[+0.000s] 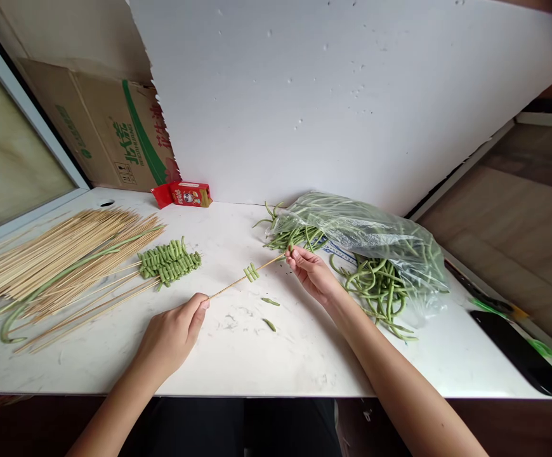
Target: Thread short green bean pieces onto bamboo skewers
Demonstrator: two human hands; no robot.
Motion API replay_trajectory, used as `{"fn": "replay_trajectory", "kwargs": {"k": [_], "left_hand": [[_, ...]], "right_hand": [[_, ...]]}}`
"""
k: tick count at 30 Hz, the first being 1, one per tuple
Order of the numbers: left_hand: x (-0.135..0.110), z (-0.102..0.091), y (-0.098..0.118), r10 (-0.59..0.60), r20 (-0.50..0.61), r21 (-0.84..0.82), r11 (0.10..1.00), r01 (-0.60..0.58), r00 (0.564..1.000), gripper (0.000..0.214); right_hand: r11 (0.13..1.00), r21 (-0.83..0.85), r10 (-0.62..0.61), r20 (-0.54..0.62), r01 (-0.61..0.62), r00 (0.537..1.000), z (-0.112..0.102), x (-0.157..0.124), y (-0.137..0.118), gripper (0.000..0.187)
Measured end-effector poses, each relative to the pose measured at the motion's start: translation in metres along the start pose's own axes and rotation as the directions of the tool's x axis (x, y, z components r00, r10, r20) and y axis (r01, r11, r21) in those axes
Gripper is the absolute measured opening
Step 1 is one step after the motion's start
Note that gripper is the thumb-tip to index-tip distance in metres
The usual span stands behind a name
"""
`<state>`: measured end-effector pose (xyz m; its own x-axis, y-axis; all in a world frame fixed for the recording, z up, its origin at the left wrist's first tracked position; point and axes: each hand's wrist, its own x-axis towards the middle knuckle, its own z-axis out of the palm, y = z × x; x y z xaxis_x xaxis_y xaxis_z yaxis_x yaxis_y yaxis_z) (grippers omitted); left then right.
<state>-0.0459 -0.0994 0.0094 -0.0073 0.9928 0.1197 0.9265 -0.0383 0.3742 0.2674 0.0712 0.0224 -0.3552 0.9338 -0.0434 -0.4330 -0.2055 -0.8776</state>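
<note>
A thin bamboo skewer (231, 289) stretches between my two hands above the white table (238, 355). My left hand (174, 336) is closed on its near end. My right hand (310, 271) pinches the far tip, next to a green bean end. A few short green bean pieces (251, 272) are threaded on the middle of the skewer. Two small bean bits (270, 312) lie on the table below it.
A pile of bare skewers (52, 257) lies at the left with a long bean across it. Finished skewers with bean pieces (170, 260) rest beside them. A plastic bag of long beans (366, 244) sits at the right. A red carton (188, 193) and cardboard box (109, 130) stand behind.
</note>
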Motion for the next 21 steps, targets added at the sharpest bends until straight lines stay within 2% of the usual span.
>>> {"fn": "replay_trajectory", "kwargs": {"k": [4,13,21], "left_hand": [[0.000,0.001,-0.001,0.002,0.007,0.004,1.000,-0.002,1.000,0.040],[0.000,-0.001,0.001,0.001,0.005,0.034,0.999,-0.001,1.000,0.039],[0.000,0.000,0.000,0.013,-0.010,0.044,0.999,-0.013,1.000,0.038]], "right_hand": [[1.000,0.003,0.021,0.023,-0.021,1.000,0.001,0.000,0.001,0.026],[0.993,-0.114,0.026,0.101,-0.014,0.995,0.006,-0.004,0.001,0.022],[0.992,-0.120,0.037,0.060,-0.029,0.998,0.011,-0.006,-0.002,0.027]]}}
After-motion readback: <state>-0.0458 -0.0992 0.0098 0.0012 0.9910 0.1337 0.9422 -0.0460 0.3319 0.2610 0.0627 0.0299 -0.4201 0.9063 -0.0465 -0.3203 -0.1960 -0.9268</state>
